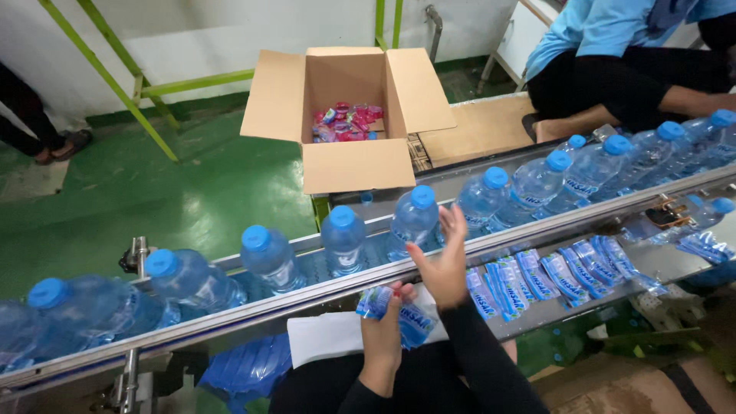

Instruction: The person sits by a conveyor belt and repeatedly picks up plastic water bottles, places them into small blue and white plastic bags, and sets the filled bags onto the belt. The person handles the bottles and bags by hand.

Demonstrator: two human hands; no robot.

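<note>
A row of clear water bottles with blue caps rides a metal conveyor (pixel 307 295) that runs from lower left to upper right. My right hand (pixel 442 261) is raised with fingers spread, touching the side of one bottle (pixel 415 221) over the near rail. My left hand (pixel 383 322) sits below the rail and grips a small bundle of blue-and-white label sleeves (pixel 410 318). More label sleeves (pixel 552 276) lie fanned out on a metal shelf to the right.
An open cardboard box (pixel 349 123) with red and pink small packets stands on the green floor beyond the conveyor. Another person in a blue top (pixel 613 54) sits at the upper right. A white sheet (pixel 330 337) lies on my lap.
</note>
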